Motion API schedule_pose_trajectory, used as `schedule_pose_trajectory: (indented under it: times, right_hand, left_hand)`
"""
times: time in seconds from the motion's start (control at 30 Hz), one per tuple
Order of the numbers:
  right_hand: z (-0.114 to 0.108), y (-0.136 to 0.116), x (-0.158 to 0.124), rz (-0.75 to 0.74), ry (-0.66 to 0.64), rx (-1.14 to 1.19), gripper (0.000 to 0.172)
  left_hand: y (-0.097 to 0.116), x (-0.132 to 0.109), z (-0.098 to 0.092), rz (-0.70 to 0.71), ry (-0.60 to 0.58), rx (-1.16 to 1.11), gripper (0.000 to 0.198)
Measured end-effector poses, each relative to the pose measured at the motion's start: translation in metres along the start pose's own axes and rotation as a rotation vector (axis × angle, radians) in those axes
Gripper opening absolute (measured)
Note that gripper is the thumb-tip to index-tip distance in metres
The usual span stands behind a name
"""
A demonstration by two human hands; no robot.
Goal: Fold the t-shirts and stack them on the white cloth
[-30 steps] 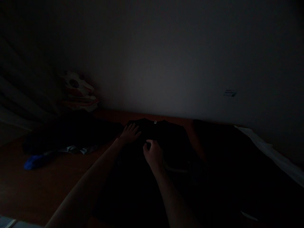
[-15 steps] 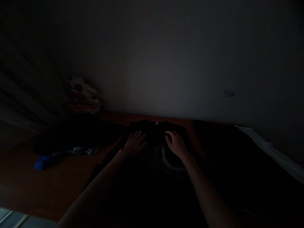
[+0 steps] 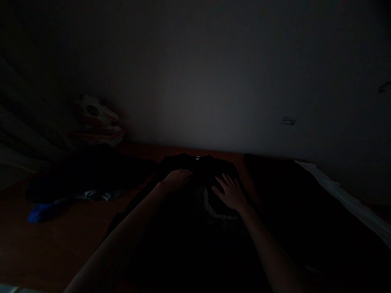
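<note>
The scene is very dark. A black T-shirt [image 3: 200, 167] with a small white neck label lies flat on a reddish-brown surface [image 3: 61, 240], collar towards the wall. My left hand [image 3: 176, 179] rests on its left shoulder area with the fingers curled under, and what they grip, if anything, is hidden. My right hand [image 3: 230, 192] lies flat on the shirt's right side, fingers spread. A pale curved print [image 3: 214, 211] shows on the cloth just below my right hand.
A dark heap of clothes [image 3: 88, 175] with a blue item [image 3: 38, 211] and a pale piece lies at the left. White and red packets [image 3: 96, 120] stand in the back left corner. More dark fabric and a white sheet [image 3: 339, 191] lie at the right.
My right hand has moved from the shirt's middle to its right side and flattened out. My left hand's fingers, spread before, have curled at the left shoulder.
</note>
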State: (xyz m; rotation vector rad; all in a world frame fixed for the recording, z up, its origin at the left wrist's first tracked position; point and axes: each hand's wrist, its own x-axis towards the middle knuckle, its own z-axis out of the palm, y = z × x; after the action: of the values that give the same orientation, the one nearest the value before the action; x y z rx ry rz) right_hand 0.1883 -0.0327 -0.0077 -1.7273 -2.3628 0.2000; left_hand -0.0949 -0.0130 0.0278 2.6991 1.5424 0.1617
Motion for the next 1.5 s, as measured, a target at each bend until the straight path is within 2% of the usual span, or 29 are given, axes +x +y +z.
schedule_pose_trajectory:
  times: [0.1, 0.27, 0.43, 0.5, 0.63, 0.77, 0.83, 0.93, 1.03, 1.13, 1.2, 1.33, 1.5]
  right_hand:
    - [-0.003, -0.001, 0.0, 0.004, -0.024, 0.001, 0.067]
    - [-0.008, -0.003, -0.002, 0.018, -0.057, 0.006, 0.071]
    - [-0.008, -0.003, -0.001, 0.019, -0.055, 0.0, 0.071]
    - [-0.008, -0.002, -0.001, 0.015, -0.054, -0.004, 0.071]
    - [-0.008, -0.002, -0.001, 0.009, -0.044, -0.008, 0.071]
    - [-0.006, -0.001, -0.001, 0.009, -0.033, -0.005, 0.07]
    - [-0.005, 0.0, -0.001, 0.002, -0.031, -0.004, 0.071]
    - [-0.005, 0.001, -0.001, -0.006, -0.041, 0.007, 0.074]
    - [-0.007, 0.0, -0.004, 0.001, -0.006, 0.026, 0.082]
    - [-0.009, -0.005, -0.01, -0.043, 0.055, 0.004, 0.089]
    - [-0.009, -0.01, -0.015, -0.084, 0.05, -0.03, 0.084]
    - [-0.006, -0.021, -0.02, -0.095, -0.007, -0.054, 0.076]
    - [-0.007, -0.029, -0.022, -0.067, -0.13, -0.033, 0.082]
  left_hand:
    - [0.001, 0.011, -0.005, 0.027, -0.039, 0.02, 0.03]
    - [0.009, 0.01, -0.001, 0.021, -0.001, 0.036, 0.028]
    - [0.015, 0.006, -0.001, 0.232, 0.069, -0.065, 0.023]
    - [0.016, 0.006, 0.002, 0.245, 0.077, -0.09, 0.021]
    - [0.021, 0.012, 0.015, 0.098, 0.151, -0.134, 0.03]
    - [0.026, 0.019, 0.022, -0.118, 0.396, -0.302, 0.027]
    - [0.026, 0.02, 0.019, -0.14, 0.443, -0.379, 0.025]
    - [0.022, 0.011, 0.01, -0.141, 0.376, -0.324, 0.027]
    - [0.017, -0.009, 0.005, -0.253, 0.287, -0.109, 0.03]
    - [0.013, -0.032, 0.011, -0.369, 0.196, 0.03, 0.044]
    - [0.013, -0.043, 0.019, -0.401, 0.122, 0.062, 0.055]
    - [0.016, -0.049, 0.026, -0.432, 0.045, 0.056, 0.063]
    - [0.016, -0.047, 0.025, -0.416, 0.067, 0.03, 0.06]
